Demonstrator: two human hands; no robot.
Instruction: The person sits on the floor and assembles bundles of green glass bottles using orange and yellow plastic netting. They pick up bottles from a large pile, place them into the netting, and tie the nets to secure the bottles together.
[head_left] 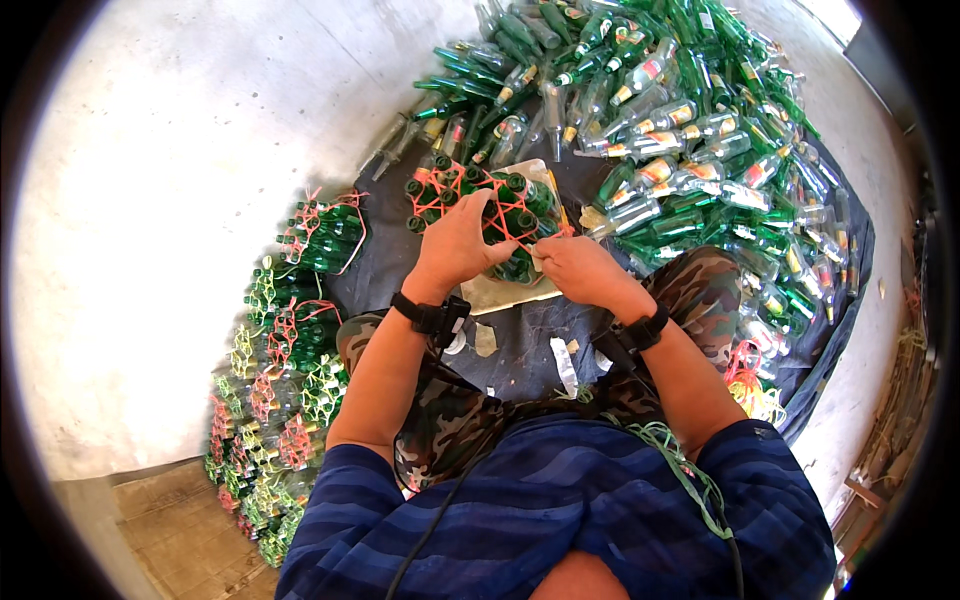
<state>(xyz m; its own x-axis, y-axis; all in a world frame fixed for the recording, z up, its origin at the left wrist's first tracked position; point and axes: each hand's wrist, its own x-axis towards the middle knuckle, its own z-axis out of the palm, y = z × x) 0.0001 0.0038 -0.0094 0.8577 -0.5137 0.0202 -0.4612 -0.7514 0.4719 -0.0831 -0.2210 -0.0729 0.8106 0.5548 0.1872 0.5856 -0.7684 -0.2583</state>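
Between my knees stands a bundle of green glass bottles [470, 178], necks up, with red twine [508, 228] crisscrossed between the necks. My left hand [458, 245] lies over its near side, thumb and fingers curved around some of the necks. At the near right corner of the bundle, my right hand [588, 270] is closed in a pinch on the red twine; its fingertips partly cover the strand. A pale flat board [497, 295] shows under the bundle. My left hand hides part of the necks.
A large heap of loose green and clear bottles [690, 130] spreads ahead and right on a dark sheet [400, 265]. Several tied bundles [290, 330] stand along my left. Red and yellow twine [748, 380] lies by my right knee. Paper scraps [563, 365] lie before me.
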